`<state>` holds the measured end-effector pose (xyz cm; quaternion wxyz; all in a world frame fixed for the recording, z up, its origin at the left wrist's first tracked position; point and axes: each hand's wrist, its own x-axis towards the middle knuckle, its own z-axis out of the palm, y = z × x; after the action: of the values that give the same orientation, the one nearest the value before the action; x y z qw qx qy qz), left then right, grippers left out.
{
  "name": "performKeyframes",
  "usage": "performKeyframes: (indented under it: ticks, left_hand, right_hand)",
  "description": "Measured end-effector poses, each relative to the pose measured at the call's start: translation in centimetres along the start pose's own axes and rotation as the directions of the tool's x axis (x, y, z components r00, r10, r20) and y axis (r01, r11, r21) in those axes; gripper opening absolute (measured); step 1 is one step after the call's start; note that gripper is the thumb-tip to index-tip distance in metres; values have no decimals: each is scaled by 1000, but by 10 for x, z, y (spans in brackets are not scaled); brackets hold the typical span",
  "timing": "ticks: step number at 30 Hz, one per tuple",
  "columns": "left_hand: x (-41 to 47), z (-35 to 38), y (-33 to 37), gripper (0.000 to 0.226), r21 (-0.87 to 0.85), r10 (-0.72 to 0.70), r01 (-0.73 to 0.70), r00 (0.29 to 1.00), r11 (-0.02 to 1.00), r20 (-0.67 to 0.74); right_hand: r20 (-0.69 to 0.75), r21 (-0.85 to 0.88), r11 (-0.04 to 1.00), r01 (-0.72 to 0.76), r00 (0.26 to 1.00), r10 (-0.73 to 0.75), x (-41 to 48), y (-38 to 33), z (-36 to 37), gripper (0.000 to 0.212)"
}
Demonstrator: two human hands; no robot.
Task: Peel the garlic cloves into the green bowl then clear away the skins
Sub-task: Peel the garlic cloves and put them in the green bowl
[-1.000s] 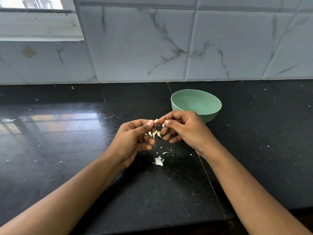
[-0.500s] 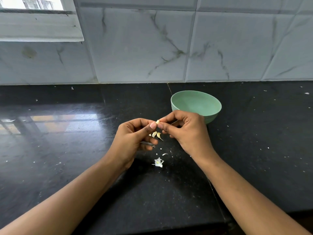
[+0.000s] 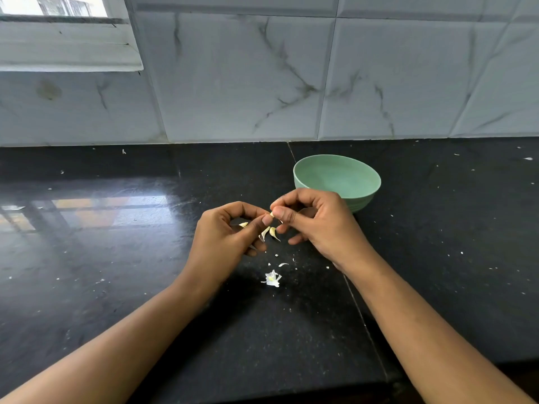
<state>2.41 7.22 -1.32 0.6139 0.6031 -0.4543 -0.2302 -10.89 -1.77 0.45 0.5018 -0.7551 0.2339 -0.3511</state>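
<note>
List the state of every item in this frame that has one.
left hand: pinches the garlic clove.
right hand: pinches the same garlic clove.
garlic clove: held between both thumbs, mostly hidden.
green bowl: upright on the counter; visible inside holds nothing.
loose cloves: lying on the counter under the hands; peeled or not, cannot tell.
skin scraps: on the counter, not cleared.

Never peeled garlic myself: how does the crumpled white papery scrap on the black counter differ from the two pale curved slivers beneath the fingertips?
The crumpled white papery scrap is ragged and bunched; the two pale curved slivers are smooth, pointed. The scrap is mostly white, the slivers yellowish. Both lie loose on the black counter.
</note>
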Motion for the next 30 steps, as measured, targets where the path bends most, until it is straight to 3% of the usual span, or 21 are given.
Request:
performKeyframes:
  ticks: [5,12,16,25,30]
  left_hand:
    - [-1,0,1,6,36,14,-14,1000,999,12]
    - [2,-2,6,11,-262,-255,295,951,919,177]
    - [4,-4,7,15,-325,-308,384,915,864,261]
    - [4,-3,4,13,-325,-284,349,931,879,229]
    - [3,1,2,15,-211,-220,251,963,945,157]
  right_hand:
    - [41,69,997,-30,999,27,1,0,2,12]
    - [56,11,998,59,997,-59,2,4,7,19]
    - [44,-22,992,122,992,-121,2,6,8,20]
    - [49,39,996,83,995,-85,3,3,4,18]
    - [49,75,996,51,997,-55,2,2,4,14]
